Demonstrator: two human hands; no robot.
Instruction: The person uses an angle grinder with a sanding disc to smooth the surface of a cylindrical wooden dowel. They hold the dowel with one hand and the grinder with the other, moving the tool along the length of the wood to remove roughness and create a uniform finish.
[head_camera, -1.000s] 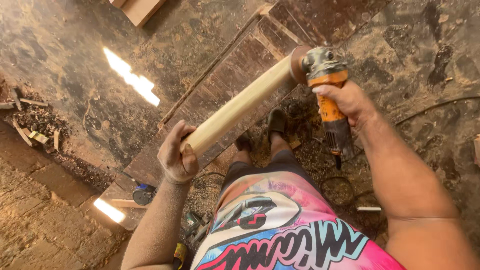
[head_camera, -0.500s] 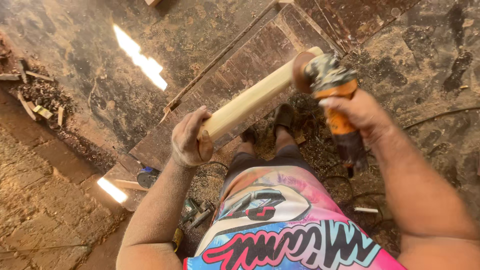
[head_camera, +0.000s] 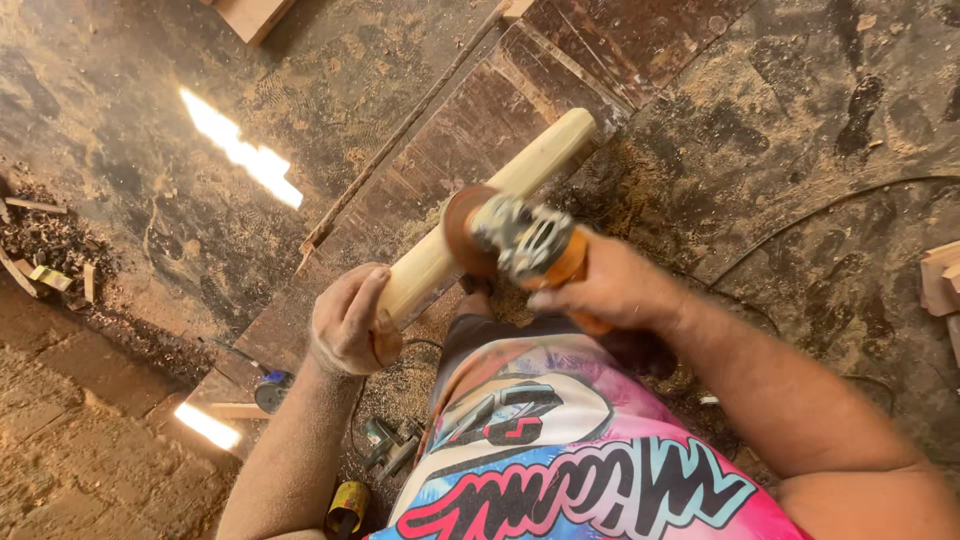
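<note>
Wooden pole (head_camera: 470, 225): long axis slanted, far end toward upper right, over the floor (head_camera: 800, 120).
Left hand (head_camera: 348, 322): fingers wrapped on its near end.
Right hand (head_camera: 612, 285): fingers closed around the orange grinder (head_camera: 520, 240), disc against the pole's middle.

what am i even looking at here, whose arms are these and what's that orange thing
There is no machine here. A camera worn on a person's head looks straight down, so the two bare arms are that person's own, and the bright patterned shirt is theirs too.

The left hand grips the near end of a pale round wooden pole, which slants away from the person. The right hand holds an orange angle grinder, and its sanding disc sits against the side of the pole, about midway along it.

Below is a dark floor dusted with sawdust. On it lie a long dark board, wood scraps at the left, a cable at the right, and some smaller tools by the person's legs.
</note>
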